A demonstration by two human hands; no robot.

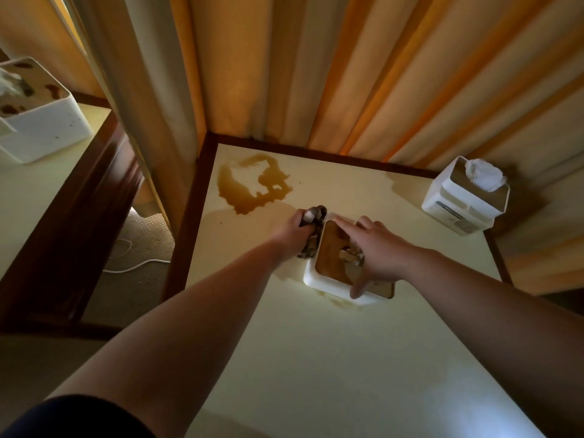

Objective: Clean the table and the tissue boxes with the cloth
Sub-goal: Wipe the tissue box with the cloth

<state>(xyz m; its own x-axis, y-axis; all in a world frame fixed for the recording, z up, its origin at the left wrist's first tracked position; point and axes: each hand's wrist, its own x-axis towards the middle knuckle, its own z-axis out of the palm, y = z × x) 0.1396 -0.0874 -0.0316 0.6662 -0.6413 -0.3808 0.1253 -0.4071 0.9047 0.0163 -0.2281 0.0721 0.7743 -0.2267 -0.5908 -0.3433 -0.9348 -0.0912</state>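
Observation:
A white tissue box [319, 281] with a brown wooden lid stands mid-table on the cream table [316, 358]. My right hand [379, 248] rests on its top, fingers spread straight, thumb on the near edge. My left hand [292, 233] grips a crumpled, stained cloth [313, 216] and presses it against the box's left side. A brown liquid spill [252, 188] lies on the table's far left corner. A second white tissue box [464, 200], with tissue poking out, stands at the far right.
Orange-beige curtains [347, 74] hang behind the table. A second table at left carries a stained white tissue box [38, 121]. A white cable [136, 263] lies on the carpet between the tables. A damp patch marks the table's near right part.

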